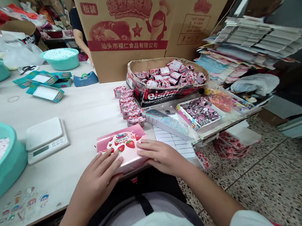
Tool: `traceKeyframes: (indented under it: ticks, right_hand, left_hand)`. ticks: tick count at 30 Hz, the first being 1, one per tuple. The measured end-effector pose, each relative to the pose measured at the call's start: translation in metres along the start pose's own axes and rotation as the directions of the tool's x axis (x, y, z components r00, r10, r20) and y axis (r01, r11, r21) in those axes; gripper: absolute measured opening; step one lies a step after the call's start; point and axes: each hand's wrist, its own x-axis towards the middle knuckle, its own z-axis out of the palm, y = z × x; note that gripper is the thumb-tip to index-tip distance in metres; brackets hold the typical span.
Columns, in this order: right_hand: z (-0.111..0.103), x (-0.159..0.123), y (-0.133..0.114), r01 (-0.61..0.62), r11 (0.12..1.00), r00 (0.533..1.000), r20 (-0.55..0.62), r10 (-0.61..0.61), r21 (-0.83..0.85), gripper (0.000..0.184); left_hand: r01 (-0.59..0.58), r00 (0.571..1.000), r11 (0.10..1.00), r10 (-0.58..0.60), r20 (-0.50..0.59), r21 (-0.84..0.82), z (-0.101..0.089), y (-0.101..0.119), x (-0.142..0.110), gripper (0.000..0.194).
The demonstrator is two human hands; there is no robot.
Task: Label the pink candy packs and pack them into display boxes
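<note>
A pink cardboard box point(129, 159) printed with strawberries sits at the front edge of the white table, its lid closed. My left hand point(100, 177) grips its near left corner, the fingers stretched over the top and the thumb at the front side. From the right, my right hand point(162, 156) holds the near right corner, fingers together on the top and over the edge. The undersides of both hands are hidden. Just beyond the box stands a row of small strawberry-printed packs point(135, 120). White small boxes point(171, 138) lie beside it to the right.
An open carton point(165, 99) of printed packs stands behind, and a tray of round tins point(201, 113) is at the right. A scale point(47, 138) and a turquoise basin point(16, 166) are left. Teal boxes point(46, 92) and a tape dispenser point(85, 79) lie farther back. A person's arm point(81, 41) shows behind.
</note>
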Motion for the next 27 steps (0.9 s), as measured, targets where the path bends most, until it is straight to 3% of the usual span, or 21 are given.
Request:
traceKeyframes:
  ticks: [5,10,14,19,27]
  right_hand:
    - [-0.006,-0.012,0.005,-0.082,0.997,0.996,0.044,0.081,0.016,0.065]
    - [-0.009,-0.016,0.004,-0.057,0.997,0.991,-0.117,0.062,0.046,0.055]
    - [-0.002,-0.018,0.004,-0.073,0.996,0.975,-0.207,0.082,0.052,0.051]
    - [0.0,-0.021,0.004,-0.094,0.995,0.98,-0.173,0.098,0.033,0.051]
    - [-0.001,-0.024,0.003,-0.106,0.994,0.989,-0.106,0.106,0.012,0.056]
  left_hand:
    - [0.019,0.999,0.998,-0.021,-0.041,-0.056,0.004,0.002,-0.004,0.052]
    - [0.092,0.983,0.977,-0.12,-0.137,-0.195,0.0,0.004,0.002,0.054]
    - [0.091,0.978,0.968,-0.131,-0.16,-0.233,-0.003,0.003,0.005,0.054]
    - [0.124,0.98,0.955,-0.16,-0.118,-0.271,-0.002,0.001,0.002,0.052]
    - [0.068,0.992,0.972,-0.089,-0.086,-0.226,0.002,-0.002,-0.008,0.052]
